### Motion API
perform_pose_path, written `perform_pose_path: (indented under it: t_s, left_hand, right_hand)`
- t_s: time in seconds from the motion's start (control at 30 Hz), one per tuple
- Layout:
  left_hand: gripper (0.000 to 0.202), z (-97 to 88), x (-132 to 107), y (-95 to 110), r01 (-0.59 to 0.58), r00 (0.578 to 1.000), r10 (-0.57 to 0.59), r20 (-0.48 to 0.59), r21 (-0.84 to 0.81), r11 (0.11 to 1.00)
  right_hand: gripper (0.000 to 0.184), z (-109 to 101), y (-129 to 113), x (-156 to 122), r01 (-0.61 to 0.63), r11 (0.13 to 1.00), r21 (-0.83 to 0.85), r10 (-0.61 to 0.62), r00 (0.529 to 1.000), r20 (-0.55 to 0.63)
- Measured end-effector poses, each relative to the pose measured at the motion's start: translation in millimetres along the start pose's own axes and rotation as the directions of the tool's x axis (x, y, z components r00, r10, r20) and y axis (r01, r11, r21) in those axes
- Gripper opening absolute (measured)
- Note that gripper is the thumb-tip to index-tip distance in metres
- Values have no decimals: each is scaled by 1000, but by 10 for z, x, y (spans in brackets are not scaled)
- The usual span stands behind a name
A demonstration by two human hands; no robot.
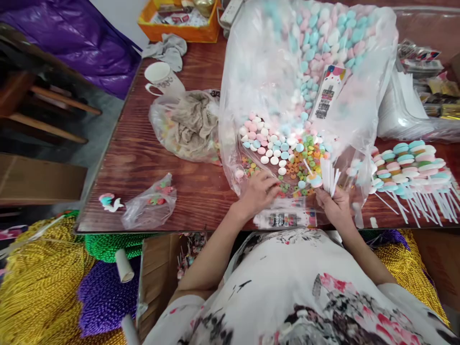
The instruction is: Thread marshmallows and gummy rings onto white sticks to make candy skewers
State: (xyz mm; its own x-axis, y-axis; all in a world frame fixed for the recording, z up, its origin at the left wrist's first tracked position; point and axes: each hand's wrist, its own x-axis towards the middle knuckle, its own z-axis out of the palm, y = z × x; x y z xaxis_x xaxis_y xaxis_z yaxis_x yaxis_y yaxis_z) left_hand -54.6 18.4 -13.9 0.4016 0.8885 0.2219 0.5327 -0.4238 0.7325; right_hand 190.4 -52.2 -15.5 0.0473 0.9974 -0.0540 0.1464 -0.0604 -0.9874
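Observation:
My right hand (335, 207) is closed around a bundle of white sticks (328, 177), which point up and away from me. At its fingertips is a candy lollipop (315, 180) in pale blue and white, with a thin white stick. My left hand (259, 192) lies over the near edge of the big clear plastic bag (230, 96), fingers bent and slightly apart. Its fingertips reach small coloured candy rings (287, 188), and a red spot shows there. Beyond the rings, round candies (273, 148) in pink, white and blue are spread on the plastic.
Finished-looking candy lollipops (413, 167) are piled at right, sticks toward me. Printed packets (283, 219) lie at the near table edge. Leftward are a small bag of rings (151, 201), a cloth (196, 117), a white mug (165, 79) and an orange box (176, 32).

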Motion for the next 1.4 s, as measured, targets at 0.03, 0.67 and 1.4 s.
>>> perform_pose_path:
  t_s: [0.03, 0.67, 1.4]
  left_hand:
    - [14, -20, -21, -17, -53, 997, 46, 55, 146, 988]
    - [10, -106, 17, 130, 144, 987, -130, 89, -167, 975]
    - [25, 45, -222, 287, 337, 861, -497, 110, -855, 394]
  right_hand:
    - [24, 5, 11, -26, -4, 1000, -31, 5, 999, 39]
    - [23, 82, -49, -184, 122, 938, -325, -14, 949, 315]
    - [19, 86, -77, -250, 271, 902, -336, -163, 934, 317]
